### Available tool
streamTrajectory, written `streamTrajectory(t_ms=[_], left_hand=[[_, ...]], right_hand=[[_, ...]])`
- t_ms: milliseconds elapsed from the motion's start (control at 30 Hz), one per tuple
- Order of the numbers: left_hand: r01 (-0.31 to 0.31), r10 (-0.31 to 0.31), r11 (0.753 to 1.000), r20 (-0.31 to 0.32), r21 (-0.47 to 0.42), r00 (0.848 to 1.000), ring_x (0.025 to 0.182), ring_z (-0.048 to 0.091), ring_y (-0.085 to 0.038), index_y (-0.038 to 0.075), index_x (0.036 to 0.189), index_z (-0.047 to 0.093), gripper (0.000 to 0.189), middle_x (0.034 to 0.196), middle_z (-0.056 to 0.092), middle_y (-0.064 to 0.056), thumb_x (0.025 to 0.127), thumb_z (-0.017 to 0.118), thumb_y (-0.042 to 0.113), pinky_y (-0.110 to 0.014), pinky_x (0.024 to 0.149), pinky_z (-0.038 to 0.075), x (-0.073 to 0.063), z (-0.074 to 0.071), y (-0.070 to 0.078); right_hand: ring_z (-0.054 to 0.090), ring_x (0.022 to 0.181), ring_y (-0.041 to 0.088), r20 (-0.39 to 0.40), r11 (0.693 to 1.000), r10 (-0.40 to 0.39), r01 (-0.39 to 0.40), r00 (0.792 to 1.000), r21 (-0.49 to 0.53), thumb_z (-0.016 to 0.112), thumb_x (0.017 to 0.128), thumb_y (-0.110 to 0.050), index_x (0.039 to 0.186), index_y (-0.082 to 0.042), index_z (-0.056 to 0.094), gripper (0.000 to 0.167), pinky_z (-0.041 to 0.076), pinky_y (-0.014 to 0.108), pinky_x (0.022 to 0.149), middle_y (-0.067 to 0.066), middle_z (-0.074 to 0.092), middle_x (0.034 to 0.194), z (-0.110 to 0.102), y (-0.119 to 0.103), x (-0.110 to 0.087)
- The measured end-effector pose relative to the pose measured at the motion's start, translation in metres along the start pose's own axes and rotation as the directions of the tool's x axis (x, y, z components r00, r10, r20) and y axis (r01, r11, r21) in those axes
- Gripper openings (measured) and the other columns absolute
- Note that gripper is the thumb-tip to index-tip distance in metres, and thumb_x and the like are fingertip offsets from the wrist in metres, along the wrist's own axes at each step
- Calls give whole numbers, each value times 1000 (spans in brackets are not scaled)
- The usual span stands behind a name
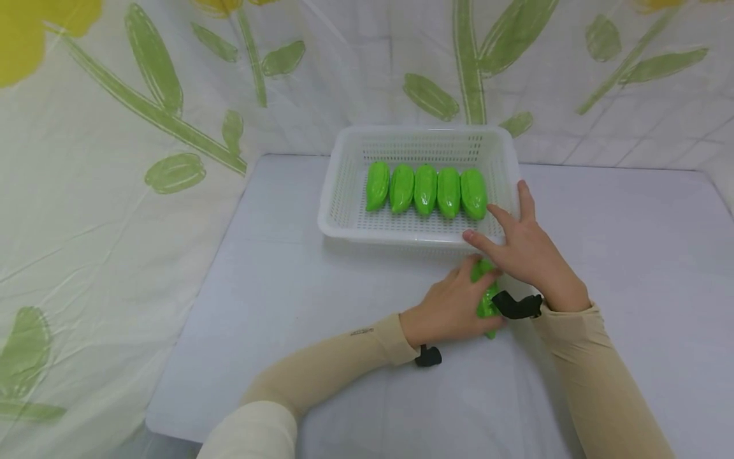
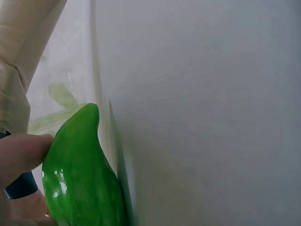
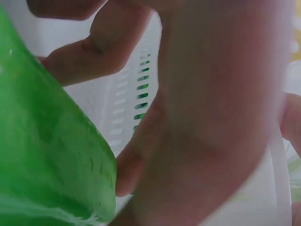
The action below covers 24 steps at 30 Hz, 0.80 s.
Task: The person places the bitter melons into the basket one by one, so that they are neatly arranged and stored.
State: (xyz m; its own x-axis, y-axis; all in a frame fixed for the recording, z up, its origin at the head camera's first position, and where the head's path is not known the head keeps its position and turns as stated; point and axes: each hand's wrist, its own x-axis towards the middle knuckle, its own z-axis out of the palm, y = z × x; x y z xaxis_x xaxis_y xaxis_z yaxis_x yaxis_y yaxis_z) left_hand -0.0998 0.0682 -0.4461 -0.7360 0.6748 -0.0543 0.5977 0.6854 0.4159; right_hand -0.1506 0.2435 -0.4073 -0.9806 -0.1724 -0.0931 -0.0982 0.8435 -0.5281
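Note:
My left hand (image 1: 453, 306) holds a glossy green vegetable (image 1: 487, 299), ridged, bumpy and tapered to a point, at the table just in front of a white plastic basket (image 1: 375, 234). In the left wrist view, a thumb (image 2: 23, 155) lies against the side of this green vegetable (image 2: 82, 179). My right hand (image 1: 524, 248) is over the basket's front right corner with its fingers spread, some reaching inside the rim. The right wrist view shows the held vegetable (image 3: 51, 141) close by. Several similar green vegetables (image 1: 425, 190) lie side by side in the basket.
The basket stands near the back edge of a table with a pale cover (image 1: 275, 287). Behind and to the left hangs a white cloth (image 1: 355, 70) with a leaf and flower print. Both forearms reach in from the front.

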Motion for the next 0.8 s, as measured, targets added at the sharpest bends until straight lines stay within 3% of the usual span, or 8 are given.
streamTrajectory(t_ms=[400, 667, 800], left_hand=[[25, -24, 999, 18, -47, 1000, 129, 57, -27, 18, 157, 44, 76, 165, 28, -14, 94, 72, 50, -32, 94, 57, -4, -1, -9], [39, -38, 996, 10, -78, 999, 133, 56, -30, 16, 158, 44, 78, 165, 28, -15, 94, 74, 48, -35, 101, 55, -27, -12, -18], [8, -8, 996, -4, -84, 1000, 135, 54, -27, 15, 159, 42, 80, 165, 28, -15, 94, 74, 48, -33, 106, 52, -39, -19, -20]], right_hand=[[37, 138, 66, -8, 1000, -4, 4, 1000, 1, 55, 98, -68, 160, 2, 35, 95, 40, 75, 103, 17, -27, 170, 0, 0, -1], [38, 137, 65, 5, 1000, 3, -3, 1000, -6, 54, 98, -69, 160, 2, 34, 97, 43, 74, 101, 17, -28, 170, 0, -1, 1], [37, 138, 65, 4, 1000, 8, -8, 1000, -6, 53, 98, -70, 161, 1, 34, 97, 42, 74, 102, 16, -29, 170, 0, 0, 0]])
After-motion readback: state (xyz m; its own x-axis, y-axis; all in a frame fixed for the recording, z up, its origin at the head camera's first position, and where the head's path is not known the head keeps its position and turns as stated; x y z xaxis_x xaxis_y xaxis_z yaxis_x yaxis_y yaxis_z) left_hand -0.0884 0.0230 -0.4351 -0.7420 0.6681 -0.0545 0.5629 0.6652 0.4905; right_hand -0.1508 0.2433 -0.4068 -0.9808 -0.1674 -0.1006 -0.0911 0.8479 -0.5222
